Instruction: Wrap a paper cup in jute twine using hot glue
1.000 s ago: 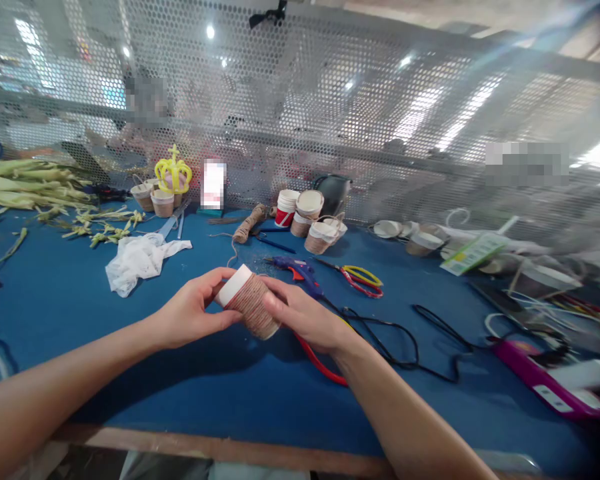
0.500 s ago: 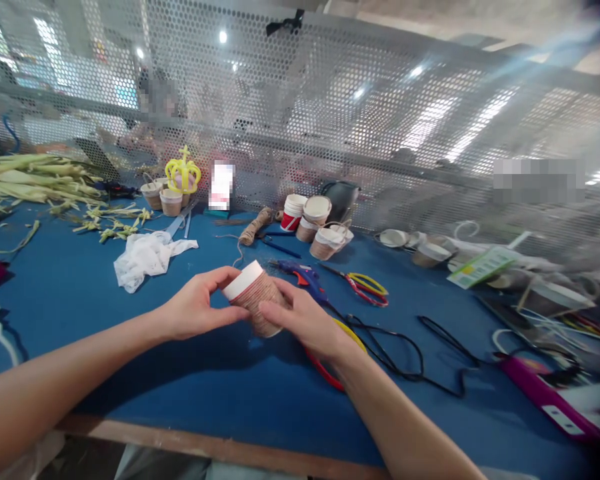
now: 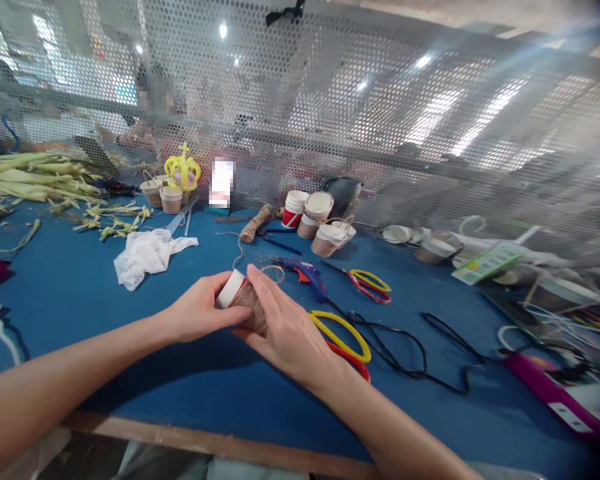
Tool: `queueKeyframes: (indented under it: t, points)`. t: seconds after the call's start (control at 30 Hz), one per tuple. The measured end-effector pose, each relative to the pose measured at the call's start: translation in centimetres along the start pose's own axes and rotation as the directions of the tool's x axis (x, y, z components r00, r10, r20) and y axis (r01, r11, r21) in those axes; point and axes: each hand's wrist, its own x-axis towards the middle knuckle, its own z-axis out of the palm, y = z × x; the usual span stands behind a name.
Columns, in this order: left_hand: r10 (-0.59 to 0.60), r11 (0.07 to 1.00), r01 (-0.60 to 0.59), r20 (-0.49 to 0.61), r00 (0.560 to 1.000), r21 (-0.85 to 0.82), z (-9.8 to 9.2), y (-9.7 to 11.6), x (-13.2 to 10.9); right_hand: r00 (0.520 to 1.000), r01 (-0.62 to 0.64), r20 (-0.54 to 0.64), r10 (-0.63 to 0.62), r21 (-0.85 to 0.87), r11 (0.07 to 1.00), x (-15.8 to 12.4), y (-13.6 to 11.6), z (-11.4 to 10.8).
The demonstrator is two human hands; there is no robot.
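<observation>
A twine-wrapped paper cup (image 3: 250,310) is held tilted above the blue table, its white rim towards the upper left. My left hand (image 3: 207,307) grips it by the rim end, thumb along the near side. Around its lower end is my right hand (image 3: 280,323), with the fingers over the far side, hiding much of the cup. A loop of twine (image 3: 274,273) shows just beyond my right fingers. The twine ball (image 3: 257,223) lies farther back, a strand running from it towards the cup. Right of my hands lies a blue glue gun (image 3: 305,275).
Scissors with yellow and red handles (image 3: 370,283) lie at right, and larger handles (image 3: 347,337) sit beside my right wrist. A black cord (image 3: 405,347), a purple power strip (image 3: 550,393), white cloth (image 3: 145,257) and several wrapped cups (image 3: 325,240) surround the work area. A perforated metal screen (image 3: 280,120) stands behind.
My right hand has shifted its hold, its fingers now reaching over the cup's far side. The cup has turned and moved slightly left. The twine loop beyond the hand has come into view.
</observation>
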Motion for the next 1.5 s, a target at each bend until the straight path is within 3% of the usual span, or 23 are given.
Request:
queueKeyframes:
  t: [0.17,0.3,0.5,0.73,1.0,1.17,1.37,1.5]
  points:
    - [-0.001,0.999,0.005,0.077,0.997,-0.054,0.1,-0.1,0.1,0.998,0.004,-0.063,0.0,0.067,0.998,0.3,0.3,-0.5]
    - [0.026,0.999,-0.018,0.191,0.981,-0.043,0.0,-0.2,0.0,0.974,-0.083,-0.191,0.118,0.184,0.979,0.5,0.4,-0.9]
    - [0.08,0.996,-0.071,0.251,0.965,-0.045,-0.1,-0.1,-0.3,0.961,-0.14,-0.203,0.186,0.22,0.965,0.6,0.3,-0.8]
    - [0.108,0.994,-0.098,0.208,0.972,-0.055,-0.1,-0.1,-0.4,0.964,-0.187,-0.143,0.225,0.238,0.953,0.5,-0.1,-1.1]
    - [0.116,0.993,-0.112,0.211,0.971,-0.032,-0.1,-0.2,-0.3,0.99,-0.103,-0.074,0.121,0.208,0.973,0.4,-0.1,-0.8]
    - [0.125,0.992,-0.122,0.141,0.982,-0.03,-0.2,-0.1,-0.2,0.997,-0.072,0.021,0.069,0.241,0.968,0.5,0.3,-1.0]
    - [0.141,0.98,-0.098,0.253,0.957,-0.175,-1.0,-0.1,-0.1,0.989,-0.143,0.011,0.148,0.333,0.932,0.6,0.9,-1.1]
    - [0.097,0.968,-0.034,0.246,0.965,-0.25,-1.2,-0.2,0.0,0.986,-0.157,0.005,0.165,0.336,0.929,0.7,0.9,-1.1]
